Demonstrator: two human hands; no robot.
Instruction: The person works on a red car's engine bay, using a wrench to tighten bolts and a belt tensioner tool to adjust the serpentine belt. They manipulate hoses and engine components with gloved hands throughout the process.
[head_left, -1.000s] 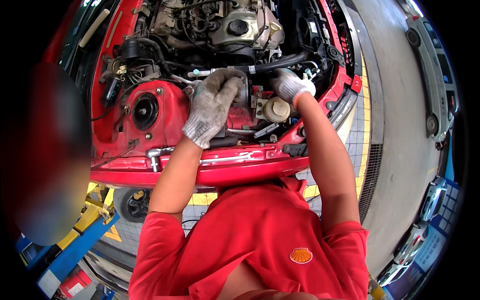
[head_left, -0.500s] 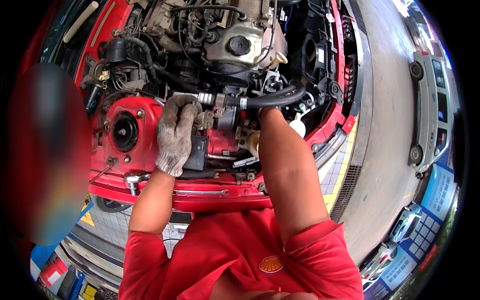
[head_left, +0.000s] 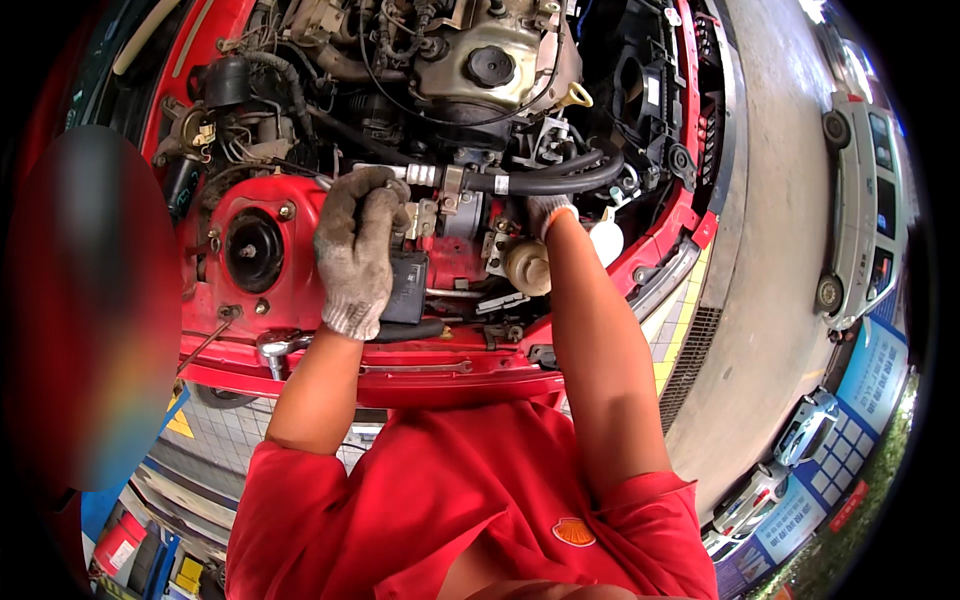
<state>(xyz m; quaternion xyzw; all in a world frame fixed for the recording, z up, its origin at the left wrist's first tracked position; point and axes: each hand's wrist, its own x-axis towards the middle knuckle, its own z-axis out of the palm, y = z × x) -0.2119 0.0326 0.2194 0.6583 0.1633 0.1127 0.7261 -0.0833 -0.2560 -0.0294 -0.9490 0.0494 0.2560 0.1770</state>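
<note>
My left hand [head_left: 358, 245], in a soiled knit glove, rests beside the metal end of a pipe [head_left: 420, 175]. Its fingers curl closed against small metal fittings [head_left: 422, 217] below that pipe; what they grip is hidden. A thick black hose [head_left: 560, 182] runs on from the pipe to the right, through a metal bracket [head_left: 453, 190]. Under this hose reaches my right hand [head_left: 548, 212], also gloved, with only the cuff and back showing and the fingers hidden among engine parts. A beige round reservoir [head_left: 528, 268] sits just left of the right wrist.
A ratchet [head_left: 285, 345] and a combination wrench [head_left: 415, 368] lie along the red front edge near me. Beside my left wrist is a black box [head_left: 405, 290]. The engine cover with its black filler cap [head_left: 490, 67] lies beyond. A blurred red shape [head_left: 105, 300] blocks the left.
My right hand has drawn slightly back, and its glove cuff now shows below the hose. The left hand stays at the pipe fittings. The whole view has shifted a little.
</note>
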